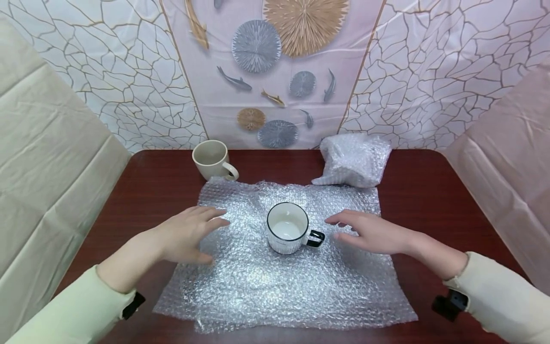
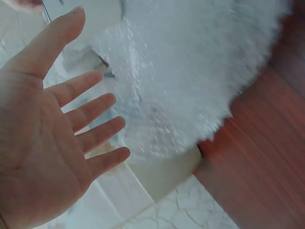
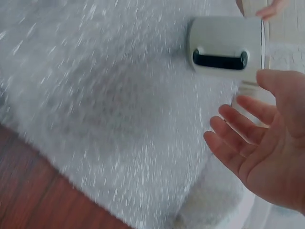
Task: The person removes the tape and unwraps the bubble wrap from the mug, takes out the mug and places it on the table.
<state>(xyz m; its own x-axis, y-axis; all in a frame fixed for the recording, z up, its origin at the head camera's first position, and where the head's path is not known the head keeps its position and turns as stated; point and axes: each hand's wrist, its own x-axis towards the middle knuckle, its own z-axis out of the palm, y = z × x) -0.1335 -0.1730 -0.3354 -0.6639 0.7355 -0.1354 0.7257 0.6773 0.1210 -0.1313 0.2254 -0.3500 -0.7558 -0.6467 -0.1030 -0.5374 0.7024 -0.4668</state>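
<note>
A white mug (image 1: 287, 241) with a dark rim stands upright on a spread sheet of bubble wrap (image 1: 266, 291). Its black handle (image 3: 219, 60) points toward the right hand's side. To the left of the mug, the left hand (image 1: 189, 234) hovers over the wrap with fingers spread and nothing in it. Opposite it the right hand (image 1: 374, 231) is held over the sheet, fingertips a short way from the handle, also holding nothing. Both wrist views show the palms bare, with the fingers apart or slightly bent.
At the back left a beige mug (image 1: 210, 157) stands just behind the sheet's edge. A bubble-wrapped bundle (image 1: 356, 160) lies at the back right. Dark red wooden tabletop (image 1: 142, 191) shows around the sheet, and patterned cloth (image 1: 142, 86) hangs behind the table.
</note>
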